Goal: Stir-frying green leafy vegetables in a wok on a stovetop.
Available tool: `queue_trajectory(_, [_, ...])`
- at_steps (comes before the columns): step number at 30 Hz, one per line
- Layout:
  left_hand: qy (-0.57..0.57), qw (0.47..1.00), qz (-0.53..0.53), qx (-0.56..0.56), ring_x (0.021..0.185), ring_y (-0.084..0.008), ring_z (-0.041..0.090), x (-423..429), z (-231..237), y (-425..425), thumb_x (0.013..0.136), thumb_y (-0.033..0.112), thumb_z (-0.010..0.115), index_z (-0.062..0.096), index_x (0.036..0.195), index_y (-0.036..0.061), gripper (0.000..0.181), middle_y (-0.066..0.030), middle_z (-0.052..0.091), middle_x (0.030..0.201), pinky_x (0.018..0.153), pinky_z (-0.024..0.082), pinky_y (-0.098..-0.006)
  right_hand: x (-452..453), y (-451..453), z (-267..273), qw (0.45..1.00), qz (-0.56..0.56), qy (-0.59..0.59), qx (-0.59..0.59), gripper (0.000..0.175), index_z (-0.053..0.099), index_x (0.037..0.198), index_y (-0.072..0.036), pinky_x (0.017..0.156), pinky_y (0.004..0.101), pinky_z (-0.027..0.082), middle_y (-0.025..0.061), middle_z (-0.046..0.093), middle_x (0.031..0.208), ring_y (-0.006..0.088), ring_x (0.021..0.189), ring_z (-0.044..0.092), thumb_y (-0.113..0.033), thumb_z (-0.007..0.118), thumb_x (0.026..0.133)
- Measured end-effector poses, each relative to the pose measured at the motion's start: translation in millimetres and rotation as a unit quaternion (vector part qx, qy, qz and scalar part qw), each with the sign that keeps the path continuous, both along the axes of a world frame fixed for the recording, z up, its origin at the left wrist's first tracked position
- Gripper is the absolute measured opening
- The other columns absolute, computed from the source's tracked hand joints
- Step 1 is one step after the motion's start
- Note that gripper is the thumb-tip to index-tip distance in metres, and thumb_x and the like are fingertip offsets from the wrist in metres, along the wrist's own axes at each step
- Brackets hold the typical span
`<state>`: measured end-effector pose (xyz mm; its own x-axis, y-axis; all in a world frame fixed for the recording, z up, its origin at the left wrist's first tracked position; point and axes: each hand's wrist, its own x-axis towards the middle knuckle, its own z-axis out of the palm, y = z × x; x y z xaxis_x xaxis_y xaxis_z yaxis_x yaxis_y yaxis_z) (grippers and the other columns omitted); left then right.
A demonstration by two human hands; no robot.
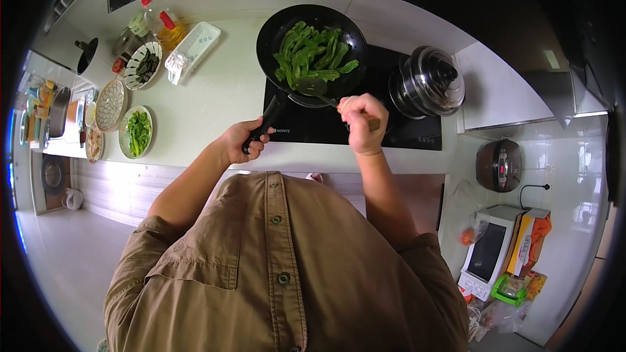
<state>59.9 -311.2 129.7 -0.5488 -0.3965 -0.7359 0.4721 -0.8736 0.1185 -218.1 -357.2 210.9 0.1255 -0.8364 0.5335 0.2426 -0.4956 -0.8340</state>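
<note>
My left hand (246, 141) grips the black handle of a wok (362, 34), which stands on the black Noritz cooktop (313, 127). Green peppers (313, 51), flattened and glossy, lie heaped in the wok. My right hand (364, 120) is closed around the wooden handle of a spatula (311, 86); its dark metal blade is inside the wok, at the near edge of the peppers. Right of the wok, a shiny lidded pot (430, 83) stands on the cooktop.
On the left counter are a plate of chopped greens (138, 132), a patterned bowl (111, 105), a dish of dark pieces (143, 66), a white plastic tray (198, 46) and an oil bottle (168, 29). A rice cooker (499, 165) and a microwave (486, 252) stand at right.
</note>
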Motion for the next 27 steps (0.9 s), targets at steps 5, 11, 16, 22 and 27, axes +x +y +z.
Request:
queue_trajectory(5, [-0.022, 1.0, 0.003, -0.001, 0.048, -0.0063, 0.037, -3, 3, 1, 0.1, 0.044, 0.038, 0.056, 0.101, 0.0062, 0.042, -0.0002, 0.049, 0.072, 0.038, 0.03, -0.0164, -7, -21, 23, 0.993, -0.022, -0.097, -0.055, 0.008, 0.047, 0.069, 0.0, 0.059, 0.0305, 0.045, 0.007, 0.052, 0.06, 0.0148, 0.054, 0.047, -0.004, 0.052, 0.074])
queue_trajectory(11, [-0.025, 1.0, 0.002, -0.003, 0.048, -0.0062, 0.037, -2, 3, 1, 0.1, 0.044, 0.039, 0.056, 0.101, 0.0059, 0.042, -0.0006, 0.049, 0.073, 0.037, 0.03, -0.0162, 21, -2, -11, 0.998, 0.006, -0.024, -0.052, 0.014, 0.045, 0.066, -0.002, 0.053, 0.0279, 0.04, 0.0053, 0.048, 0.059, 0.0137, 0.051, 0.044, -0.003, 0.056, 0.075])
queue_trajectory(16, [-0.031, 1.0, 0.001, -0.005, 0.048, -0.0063, 0.037, -3, 6, 1, 0.1, 0.044, 0.04, 0.056, 0.102, 0.0058, 0.042, -0.0007, 0.049, 0.072, 0.037, 0.031, -0.0165, 0, -9, -20, 0.998, 0.028, -0.019, -0.059, 0.016, 0.044, 0.067, -0.002, 0.051, 0.0271, 0.038, 0.0037, 0.045, 0.057, 0.0128, 0.049, 0.041, -0.006, 0.057, 0.076])
queue_trajectory(22, [-0.033, 0.999, 0.004, -0.006, 0.048, -0.0063, 0.038, -3, 5, 2, 0.1, 0.043, 0.04, 0.057, 0.101, 0.0055, 0.041, -0.0008, 0.05, 0.072, 0.037, 0.031, -0.0164, -4, -25, -3, 0.998, -0.006, -0.037, -0.053, 0.009, 0.045, 0.067, -0.002, 0.058, 0.031, 0.043, 0.0066, 0.048, 0.059, 0.0149, 0.053, 0.043, -0.003, 0.051, 0.074])
queue_trajectory(27, [-0.043, 0.999, 0.003, -0.011, 0.047, -0.006, 0.037, -5, 8, 2, 0.1, 0.043, 0.039, 0.057, 0.1, 0.0055, 0.042, -0.0005, 0.05, 0.071, 0.037, 0.03, -0.0161, 12, -12, 14, 0.992, -0.008, -0.116, -0.048, 0.006, 0.045, 0.067, -0.001, 0.061, 0.034, 0.045, 0.0081, 0.049, 0.059, 0.0164, 0.054, 0.045, 0.0, 0.048, 0.072])
